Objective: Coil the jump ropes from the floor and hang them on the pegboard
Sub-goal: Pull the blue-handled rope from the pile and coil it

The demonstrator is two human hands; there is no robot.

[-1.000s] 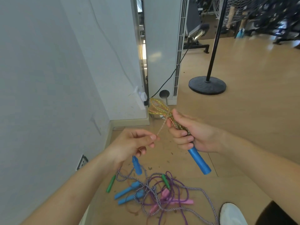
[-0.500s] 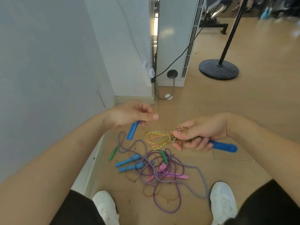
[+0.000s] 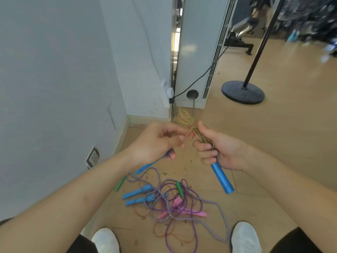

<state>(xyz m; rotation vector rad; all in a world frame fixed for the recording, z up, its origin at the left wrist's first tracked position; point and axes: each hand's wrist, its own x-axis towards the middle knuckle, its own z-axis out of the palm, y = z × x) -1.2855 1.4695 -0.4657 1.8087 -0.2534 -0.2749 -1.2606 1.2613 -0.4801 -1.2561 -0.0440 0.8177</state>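
R hand gripped the coil of yellow-orange rope in a fist, fingers curled tight round the bundle & its blue handle, which stuck out below the fist, tilted down-right. Coil's loops fanned out above the thumb. L hand, just beside, pinched a loose strand of that rope btw thumb & forefinger; other fingers curled, w/ a 2nd handle, also blue, poking out under the palm. Both hands were up in the air over the floor. Below, btw two white shoes, lay a tangled pile: purple rope, striped rope, green, pink & blue handles. Wall at left w/ a socket; stand base well apart at right.
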